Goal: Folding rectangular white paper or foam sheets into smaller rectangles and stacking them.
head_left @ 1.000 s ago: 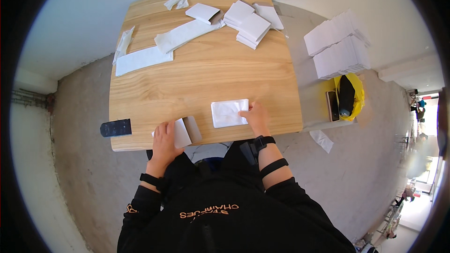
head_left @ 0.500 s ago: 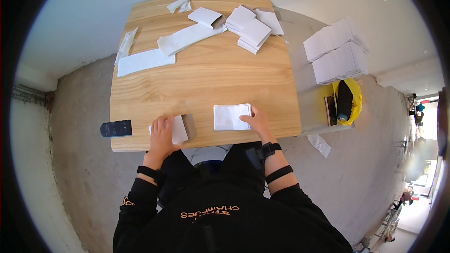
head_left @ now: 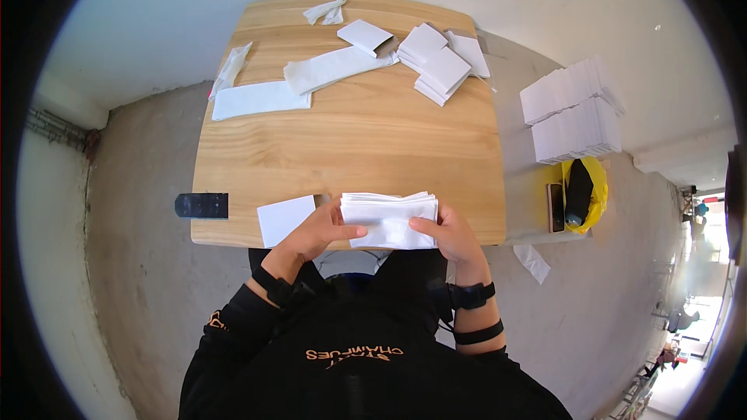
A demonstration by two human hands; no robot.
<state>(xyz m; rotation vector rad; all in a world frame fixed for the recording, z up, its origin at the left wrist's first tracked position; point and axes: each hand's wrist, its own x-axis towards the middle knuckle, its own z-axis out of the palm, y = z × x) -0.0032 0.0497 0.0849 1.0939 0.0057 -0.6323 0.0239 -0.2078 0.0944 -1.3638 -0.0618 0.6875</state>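
A small stack of folded white sheets (head_left: pixel 389 211) is held between my hands at the table's near edge. My left hand (head_left: pixel 315 231) grips its left side, thumb lying across the front. On the right side my right hand (head_left: pixel 457 236) grips it the same way, thumb on the front and fingers hidden behind. I cannot tell whether the sheets are paper or cloth. Just left of the stack, partly behind my left hand, a flat white box (head_left: pixel 285 219) rests on the wooden table (head_left: pixel 350 136).
A dark remote-like device (head_left: pixel 202 205) lies at the table's left edge. White strips (head_left: pixel 261 101) and several white boxes (head_left: pixel 445 70) lie at the far side. To the right are stacked white boxes (head_left: pixel 572 97), a phone (head_left: pixel 555 208) and a yellow bag (head_left: pixel 597 194).
The folded stack has come up off the table into both hands. My left hand has left the white box and moved right to the stack. The view has shifted slightly.
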